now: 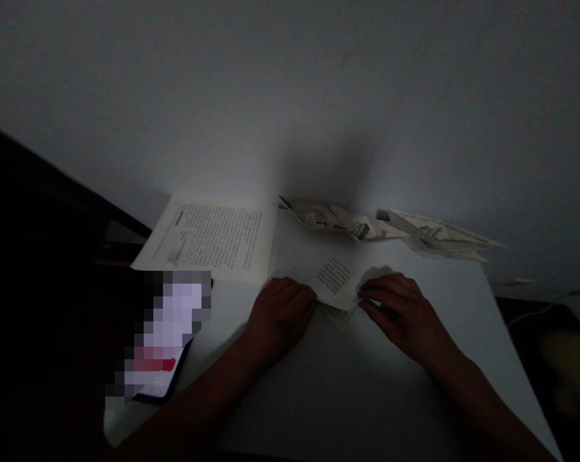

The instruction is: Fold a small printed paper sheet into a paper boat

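Observation:
A small folded sheet of printed paper (pixel 335 282) lies low over the white table, between my two hands. My left hand (pixel 285 309) is closed on its left edge, the fingers curled over and the thumb hidden. At the right corner, my right hand (pixel 400 309) pinches the paper between thumb and fingertips. Just behind the sheet are folded paper shapes made of printed pages: a boat-like one (pixel 326 220) on the left and another (pixel 439 234) on the right, standing along the wall.
A sheaf of printed pages (pixel 213 237) lies at the table's back left. In front of it is a phone (pixel 169 333) with a lit, blurred screen, near my left forearm. The wall (pixel 290 96) borders the white table (pixel 463 301) behind. Light is dim.

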{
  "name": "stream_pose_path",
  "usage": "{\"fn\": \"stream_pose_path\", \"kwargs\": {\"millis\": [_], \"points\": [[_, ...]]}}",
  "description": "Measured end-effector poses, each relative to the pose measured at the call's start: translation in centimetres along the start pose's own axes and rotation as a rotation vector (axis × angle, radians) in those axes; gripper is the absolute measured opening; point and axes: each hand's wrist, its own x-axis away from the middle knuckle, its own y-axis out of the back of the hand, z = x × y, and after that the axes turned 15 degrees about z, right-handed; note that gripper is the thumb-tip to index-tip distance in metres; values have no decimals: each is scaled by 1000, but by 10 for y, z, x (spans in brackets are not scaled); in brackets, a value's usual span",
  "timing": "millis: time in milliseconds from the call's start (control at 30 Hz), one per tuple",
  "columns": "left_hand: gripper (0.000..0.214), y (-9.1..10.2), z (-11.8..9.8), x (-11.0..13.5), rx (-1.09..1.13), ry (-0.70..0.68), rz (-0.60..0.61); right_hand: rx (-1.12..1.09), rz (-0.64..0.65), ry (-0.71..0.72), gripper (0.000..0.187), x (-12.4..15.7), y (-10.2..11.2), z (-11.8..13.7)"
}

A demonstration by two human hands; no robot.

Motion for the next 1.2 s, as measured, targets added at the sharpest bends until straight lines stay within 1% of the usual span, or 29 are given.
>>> {"fn": "stream_pose_path", "kwargs": {"millis": [200,300,467,667,933,1200], "points": [[12,-1,0,0,-40,131,5,-14,-1,-12,11,-1,1,2],[14,-3,-2,0,-52,164,-7,-25,-7,-20,11,-2,1,3],[13,-3,-5,-3,-56,188,-26,-34,5,-47,8,-2,1,5],[14,-4,-6,-5,-32,197,19,-57,-1,-61,7,-4,0,7],[17,-6,-6,-5,-6,217,43,-49,33,-106,11,-5,2,12],[18,-7,-6,-5,-24,235,53,-4,67,-139,17,-6,-1,13]]}}
